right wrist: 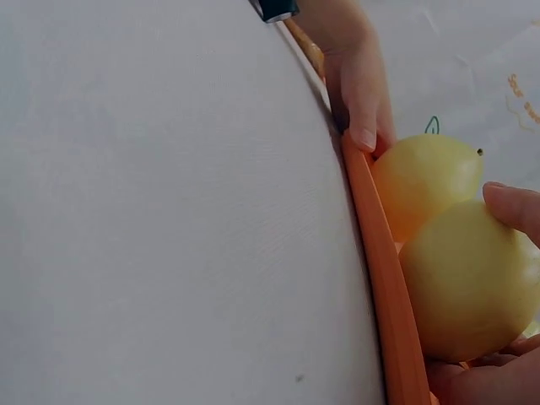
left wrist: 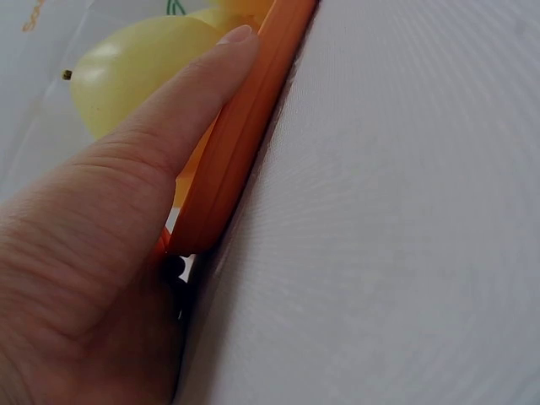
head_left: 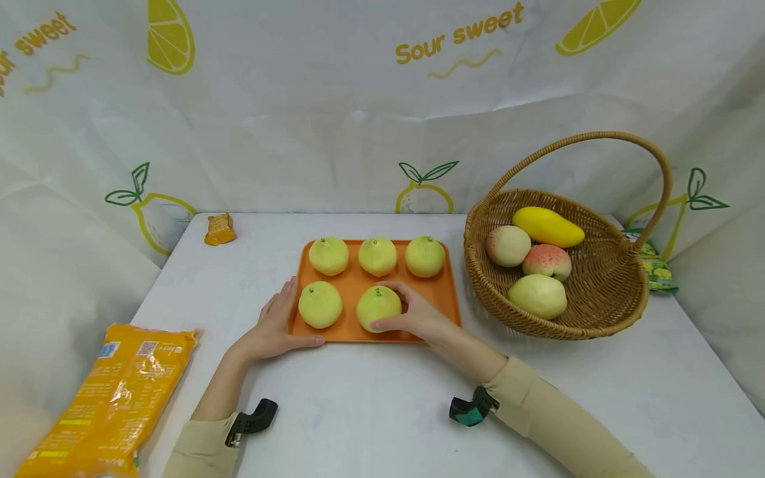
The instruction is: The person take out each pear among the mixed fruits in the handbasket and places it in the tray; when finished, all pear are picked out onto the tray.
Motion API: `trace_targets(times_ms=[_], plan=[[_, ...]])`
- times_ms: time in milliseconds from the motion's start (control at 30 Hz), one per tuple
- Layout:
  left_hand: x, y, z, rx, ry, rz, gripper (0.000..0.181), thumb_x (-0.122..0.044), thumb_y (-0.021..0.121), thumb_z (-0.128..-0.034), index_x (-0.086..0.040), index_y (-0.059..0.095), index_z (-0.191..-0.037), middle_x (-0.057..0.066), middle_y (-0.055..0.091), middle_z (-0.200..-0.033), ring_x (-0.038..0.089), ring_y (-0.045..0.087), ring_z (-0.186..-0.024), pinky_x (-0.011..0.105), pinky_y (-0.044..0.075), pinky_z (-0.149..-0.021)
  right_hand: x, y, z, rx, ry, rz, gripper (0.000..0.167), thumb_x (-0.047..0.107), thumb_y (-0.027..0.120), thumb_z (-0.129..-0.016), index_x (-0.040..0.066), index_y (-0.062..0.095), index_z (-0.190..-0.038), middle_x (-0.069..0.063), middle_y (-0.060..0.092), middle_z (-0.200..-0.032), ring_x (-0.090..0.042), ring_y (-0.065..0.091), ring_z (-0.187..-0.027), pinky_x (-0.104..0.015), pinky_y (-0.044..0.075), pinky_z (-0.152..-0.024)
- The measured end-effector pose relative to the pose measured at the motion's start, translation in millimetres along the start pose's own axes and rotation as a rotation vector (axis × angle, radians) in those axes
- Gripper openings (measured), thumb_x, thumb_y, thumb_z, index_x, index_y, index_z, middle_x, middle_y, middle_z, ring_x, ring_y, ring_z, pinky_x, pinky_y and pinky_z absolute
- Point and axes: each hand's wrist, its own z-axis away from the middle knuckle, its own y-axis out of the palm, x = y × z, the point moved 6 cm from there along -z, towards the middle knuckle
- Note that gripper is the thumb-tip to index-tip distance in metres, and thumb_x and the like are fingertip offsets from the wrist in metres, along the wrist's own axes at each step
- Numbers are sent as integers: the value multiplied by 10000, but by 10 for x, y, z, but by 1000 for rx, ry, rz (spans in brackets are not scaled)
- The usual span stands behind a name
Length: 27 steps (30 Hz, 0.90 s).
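An orange tray [head_left: 346, 335] holds several round yellow-green fruits with short stems, three in the back row and two in front. My right hand [head_left: 418, 318] grips the front fruit [head_left: 376, 309] nearer the tray's middle, thumb on its near side and fingers behind. In the right wrist view that fruit [right wrist: 468, 283] sits low beside the tray rim [right wrist: 392, 304]. My left hand [head_left: 276, 330] rests at the tray's front left corner, its thumb straight along the front rim and its fingers along the left side. Beside it sits the other front fruit [head_left: 320, 305].
To the right stands a handled wicker basket [head_left: 603, 292] with a yellow mango [head_left: 548, 226], two peaches [head_left: 546, 262] and a pale yellow-green fruit [head_left: 537, 297]. An orange packet [head_left: 113, 398] lies front left, a small orange-brown object [head_left: 220, 229] back left. Behind the basket is a green packet [head_left: 659, 269].
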Motion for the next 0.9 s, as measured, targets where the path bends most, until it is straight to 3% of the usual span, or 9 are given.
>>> trace_targets(times_ms=[200, 700, 900], plan=[[6, -4, 0, -3, 1, 2, 1252, -552, 768, -767, -60, -68, -1558, 144, -52, -1625, 312, -49, -1482, 524, -40, -1149, -5, 23, -19, -5, 12, 11, 719, 205, 885, -707, 259, 534, -1332, -30, 570, -1262, -219, 515, -1148, -425, 363, -1032], [-1, -5, -3, -3, 11, 4, 1248, -538, 772, -770, -49, -65, -1556, 149, -49, -1624, 308, -50, -1483, 519, -39, -1150, -13, 26, -13, 52, -65, 87, 765, 252, 863, -744, 237, 465, -1398, -32, 539, -1303, -207, 516, -1147, -418, 406, -997], [5, 0, -4, -4, 10, 8, 1247, -541, 772, -769, -53, -61, -1558, 140, -48, -1626, 302, -49, -1483, 516, -38, -1151, 14, -6, 15, 98, -98, 83, 802, 158, 858, -739, 184, 442, -1424, -44, 513, -1341, -202, 497, -1198, -401, 405, -1023]])
